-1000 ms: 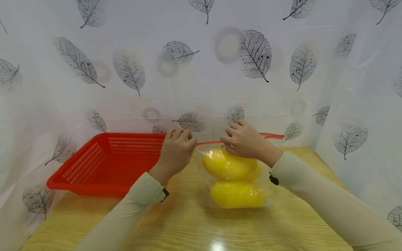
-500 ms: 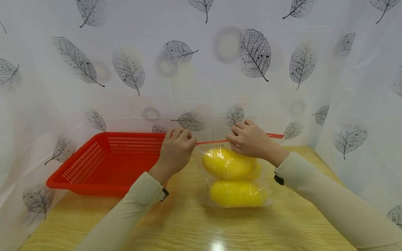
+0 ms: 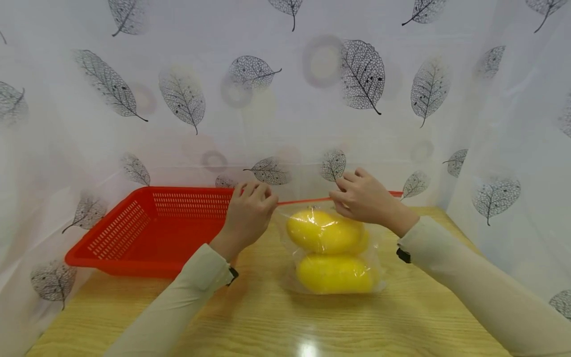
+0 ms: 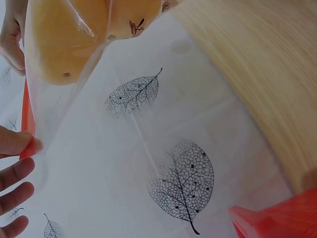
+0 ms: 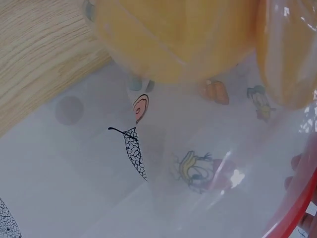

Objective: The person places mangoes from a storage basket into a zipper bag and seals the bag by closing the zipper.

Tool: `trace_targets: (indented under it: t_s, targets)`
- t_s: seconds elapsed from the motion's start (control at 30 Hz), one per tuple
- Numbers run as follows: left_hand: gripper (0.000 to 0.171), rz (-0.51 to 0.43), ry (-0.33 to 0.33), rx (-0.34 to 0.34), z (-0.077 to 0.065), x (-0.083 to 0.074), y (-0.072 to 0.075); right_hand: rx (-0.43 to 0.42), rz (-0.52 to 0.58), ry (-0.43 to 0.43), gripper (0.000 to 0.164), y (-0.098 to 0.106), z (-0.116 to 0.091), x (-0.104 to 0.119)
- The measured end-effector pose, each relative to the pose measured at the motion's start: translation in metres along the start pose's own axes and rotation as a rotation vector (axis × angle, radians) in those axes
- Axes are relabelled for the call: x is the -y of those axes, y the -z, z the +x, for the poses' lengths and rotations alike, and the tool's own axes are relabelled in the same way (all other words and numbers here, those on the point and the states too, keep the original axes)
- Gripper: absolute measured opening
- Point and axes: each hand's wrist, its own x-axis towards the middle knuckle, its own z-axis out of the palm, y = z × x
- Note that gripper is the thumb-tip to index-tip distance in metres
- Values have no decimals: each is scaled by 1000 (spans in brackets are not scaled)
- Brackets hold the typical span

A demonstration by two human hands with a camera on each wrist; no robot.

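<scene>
A clear plastic bag (image 3: 289, 270) with a red strip (image 3: 303, 201) along its top edge stands on the table, several smooth yellow fruit-like things (image 3: 325, 233) inside. My left hand (image 3: 249, 214) pinches the left end of the strip; in the left wrist view the thumb (image 4: 14, 143) presses on the red edge. Farther right, my right hand (image 3: 367, 201) pinches the same strip, and its right end shows beyond the knuckles. Small printed cartoon figures (image 5: 198, 171) show on the bag in the right wrist view, where only bits of the right fingers (image 5: 309, 223) appear.
To the left, a red plastic basket (image 3: 134, 270) with slotted walls stands beside my left forearm. A pale curtain (image 3: 290, 134) with leaf prints hangs behind and at both sides of the wooden table (image 3: 267, 322).
My right hand has slid to the right along the red strip, and the strip to its left now looks longer. My left hand and the basket have stayed put.
</scene>
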Motion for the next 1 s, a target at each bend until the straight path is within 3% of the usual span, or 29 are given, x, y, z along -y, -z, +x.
trace_targets:
  t_s: [0.63, 1.0]
  targets:
    - [5, -8, 1, 6, -2, 2, 0, -1, 1, -23, 45, 1, -15, -7]
    - [7, -18, -3, -2, -3, 2, -2, -25, 11, -20, 38, 0, -21, -12]
